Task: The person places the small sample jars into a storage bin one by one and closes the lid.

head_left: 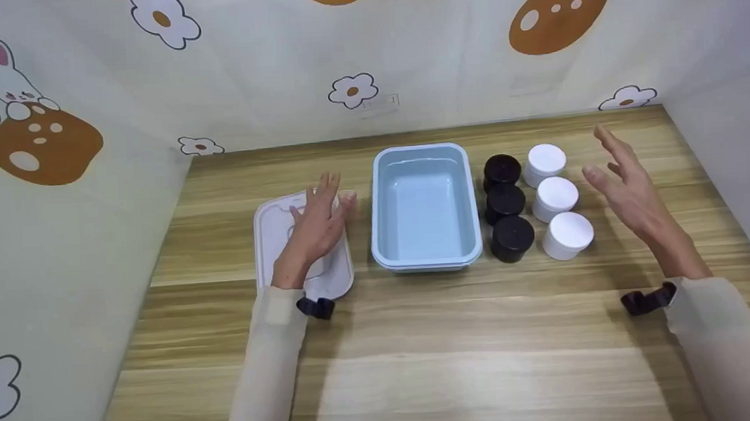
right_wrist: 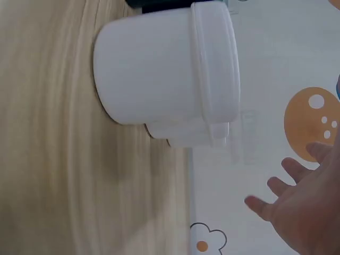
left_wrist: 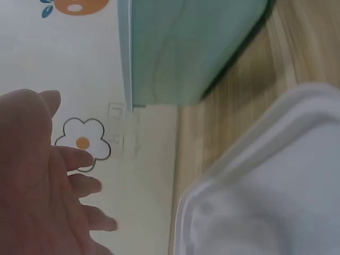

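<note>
A person's left hand [head_left: 316,224] lies flat, fingers straight, on a white lid [head_left: 272,226] beside an uncovered, empty blue tub [head_left: 421,162], while the right hand [head_left: 627,185] hovers spread and empty just beyond six untouched capped jars [head_left: 511,238].

Cartoon-papered tabletop booth [head_left: 366,61]

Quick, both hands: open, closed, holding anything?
Left hand: open, fingers straight, over the white lid.
Right hand: open, holding nothing, raised beside the white jars.
</note>
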Demonstrator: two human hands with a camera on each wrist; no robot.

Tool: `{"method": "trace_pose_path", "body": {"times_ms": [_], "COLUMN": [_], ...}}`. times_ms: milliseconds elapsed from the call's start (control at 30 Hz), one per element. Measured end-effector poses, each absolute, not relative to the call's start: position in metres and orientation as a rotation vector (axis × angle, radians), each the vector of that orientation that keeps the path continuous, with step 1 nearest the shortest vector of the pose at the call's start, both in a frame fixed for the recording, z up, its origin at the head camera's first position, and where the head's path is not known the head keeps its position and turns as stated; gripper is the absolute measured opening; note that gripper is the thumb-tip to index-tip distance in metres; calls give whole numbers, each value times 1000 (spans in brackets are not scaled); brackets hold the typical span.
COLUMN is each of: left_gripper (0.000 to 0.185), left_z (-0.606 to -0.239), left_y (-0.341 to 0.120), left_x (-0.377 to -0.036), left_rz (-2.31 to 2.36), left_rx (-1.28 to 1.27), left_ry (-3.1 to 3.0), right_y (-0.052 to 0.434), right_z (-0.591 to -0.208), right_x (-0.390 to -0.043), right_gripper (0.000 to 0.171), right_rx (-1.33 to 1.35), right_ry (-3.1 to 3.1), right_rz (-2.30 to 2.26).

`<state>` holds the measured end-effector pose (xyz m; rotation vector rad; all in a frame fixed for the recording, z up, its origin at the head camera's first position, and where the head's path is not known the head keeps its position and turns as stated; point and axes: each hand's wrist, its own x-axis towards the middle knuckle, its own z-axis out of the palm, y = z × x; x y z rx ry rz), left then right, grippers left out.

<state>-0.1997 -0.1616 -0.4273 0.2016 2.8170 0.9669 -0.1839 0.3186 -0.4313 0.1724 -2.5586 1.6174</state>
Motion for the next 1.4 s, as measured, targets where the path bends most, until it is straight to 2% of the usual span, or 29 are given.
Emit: {"method": "trace_pose_path", "body": {"times_ms": [200,600,1033,1400], "left_gripper": [63,47,42,43], "left_z": [-430,-440,-446,-441], "left_y": [-150,-123,-127,-133], "left_x": [-191,-200,-207,-207], "left_rz": [1271,1669,1705,1783], "left_rx": [205,-94,-184,-208], "left_ry": [2621,2310,2198,2076], "right_y": [321,322,317,312], "right_z": [-445,-472,-480,-478], "right_x": [-164,-134,-133,-133], "right_gripper": [68,72,73,67], "right_rx": [228,271,274,317], "right_ry": [-2450,-2565,-2671,-2732], "right_rz": [1735,1853,1767,1697]}}
